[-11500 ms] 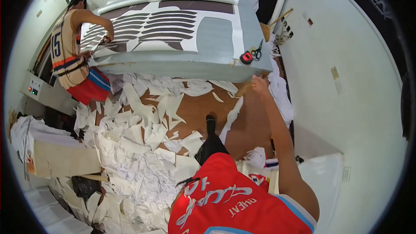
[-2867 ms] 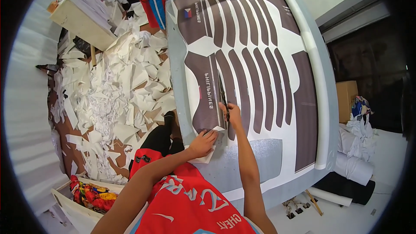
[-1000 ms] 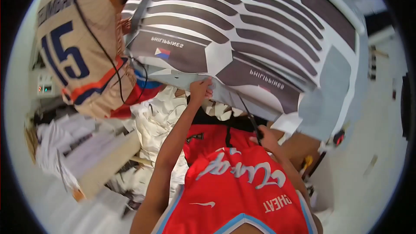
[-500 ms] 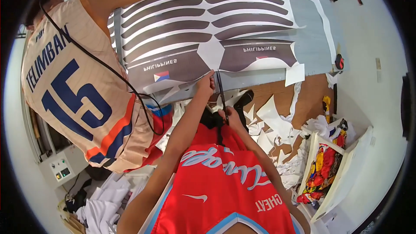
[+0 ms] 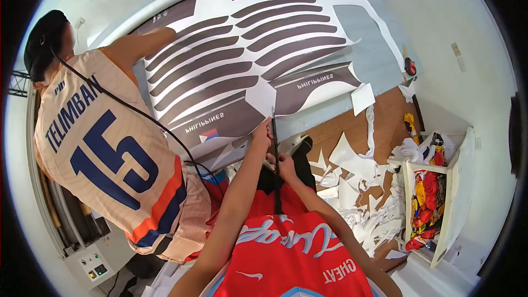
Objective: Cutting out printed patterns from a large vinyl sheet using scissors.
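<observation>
A large white sheet [image 5: 260, 99] printed with dark curved strips and panels covers the table in front of me. My left hand [image 5: 263, 133] pinches its near edge, beside the bottom of the white hexagon-shaped gap between two panels. In my right hand [image 5: 285, 166], close to my body, is a pair of scissors [image 5: 274, 135] with long dark blades. They point away from me, their tips at the sheet's near edge just right of my left fingers. The right-hand panel [image 5: 313, 83] lies partly separated, its upper edge lifting from the strips.
A co-worker in a cream jersey [image 5: 110, 148] stands at my left, one arm over the sheet. White offcuts [image 5: 352, 187] litter the brown floor at right. Beyond them stands a white-framed bin [image 5: 408, 203] of colourful cloth. A tape measure [image 5: 410, 66] rests on the table's right edge.
My view has shifted, showing more of the table's far side and the co-worker's head. The scissors now point more straight ahead. Both hands keep their holds.
</observation>
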Tool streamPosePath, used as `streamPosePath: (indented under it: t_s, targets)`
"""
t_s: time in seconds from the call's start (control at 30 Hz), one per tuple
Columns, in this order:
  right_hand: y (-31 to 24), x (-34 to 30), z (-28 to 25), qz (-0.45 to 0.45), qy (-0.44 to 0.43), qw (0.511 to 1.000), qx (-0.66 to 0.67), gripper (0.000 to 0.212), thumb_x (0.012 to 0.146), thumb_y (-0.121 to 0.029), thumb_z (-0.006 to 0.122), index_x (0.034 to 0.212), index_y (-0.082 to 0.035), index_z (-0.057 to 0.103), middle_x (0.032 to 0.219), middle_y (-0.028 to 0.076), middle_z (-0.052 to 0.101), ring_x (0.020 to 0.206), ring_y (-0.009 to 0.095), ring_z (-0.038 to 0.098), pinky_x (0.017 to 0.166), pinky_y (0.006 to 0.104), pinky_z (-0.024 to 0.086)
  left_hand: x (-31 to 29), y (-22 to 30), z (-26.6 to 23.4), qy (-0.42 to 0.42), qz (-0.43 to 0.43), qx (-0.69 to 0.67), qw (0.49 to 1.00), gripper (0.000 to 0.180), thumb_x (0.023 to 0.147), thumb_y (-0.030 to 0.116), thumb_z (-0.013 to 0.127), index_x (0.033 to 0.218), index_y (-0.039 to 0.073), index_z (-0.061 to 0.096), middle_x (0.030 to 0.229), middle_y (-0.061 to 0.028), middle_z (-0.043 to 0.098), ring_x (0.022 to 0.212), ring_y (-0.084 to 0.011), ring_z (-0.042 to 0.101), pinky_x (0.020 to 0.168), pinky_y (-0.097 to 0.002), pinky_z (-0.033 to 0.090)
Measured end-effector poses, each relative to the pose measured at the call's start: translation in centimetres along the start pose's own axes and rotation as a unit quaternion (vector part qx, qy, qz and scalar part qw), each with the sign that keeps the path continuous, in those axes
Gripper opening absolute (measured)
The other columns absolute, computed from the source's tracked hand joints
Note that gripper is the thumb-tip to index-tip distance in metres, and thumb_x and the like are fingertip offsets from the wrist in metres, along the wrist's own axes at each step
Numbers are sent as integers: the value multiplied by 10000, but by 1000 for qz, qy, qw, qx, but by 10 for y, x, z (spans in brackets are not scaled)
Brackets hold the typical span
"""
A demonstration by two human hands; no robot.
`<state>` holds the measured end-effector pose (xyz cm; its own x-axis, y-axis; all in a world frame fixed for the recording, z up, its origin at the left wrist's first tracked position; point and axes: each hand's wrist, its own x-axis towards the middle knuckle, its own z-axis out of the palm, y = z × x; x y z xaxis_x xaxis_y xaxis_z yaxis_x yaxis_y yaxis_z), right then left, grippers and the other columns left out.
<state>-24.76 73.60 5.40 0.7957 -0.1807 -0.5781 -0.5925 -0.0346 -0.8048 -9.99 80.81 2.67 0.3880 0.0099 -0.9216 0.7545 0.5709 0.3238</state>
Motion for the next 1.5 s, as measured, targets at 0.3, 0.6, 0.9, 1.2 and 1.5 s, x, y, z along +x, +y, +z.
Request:
streamPosePath:
  t_s: [0.3,0.6,0.9,1.2,1.5]
  targets:
    - [-1,2,6,-5,9,999,38,488,784,-470,749,652,-43,554,553,-5,503,450,93,474,433,273,383,0,2,-6,-1,1,31,1000,371,745,210,801,577,162,474,518,52,419,385,-93,322,343,-243,245]
    - [9,30,-12,-77,-12,997,4,326,853,-364,697,785,-46,669,616,-19,586,501,56,488,445,236,359,-3,0,-5,4,11,80,997,327,782,251,770,616,190,495,519,70,411,398,-69,338,371,-228,267]
    - [-18,37,-15,-22,-39,998,33,351,851,-368,713,760,-39,629,605,-32,532,506,53,462,447,235,348,-3,4,-8,19,10,82,996,311,770,243,782,623,168,518,536,56,424,404,-72,336,377,-236,288]
    - [-31,63,-26,-19,-48,998,27,414,824,-402,730,664,-50,579,534,-15,497,417,84,455,394,253,330,2,-1,-5,25,29,78,996,323,761,249,791,616,156,518,544,45,444,413,-97,359,369,-253,290]
    - [-29,112,-20,-26,-28,999,7,496,776,-446,760,622,-15,568,503,13,503,442,113,491,418,283,376,24,-1,-4,19,35,1,999,274,731,169,794,622,134,545,506,8,483,358,-112,405,342,-280,288]
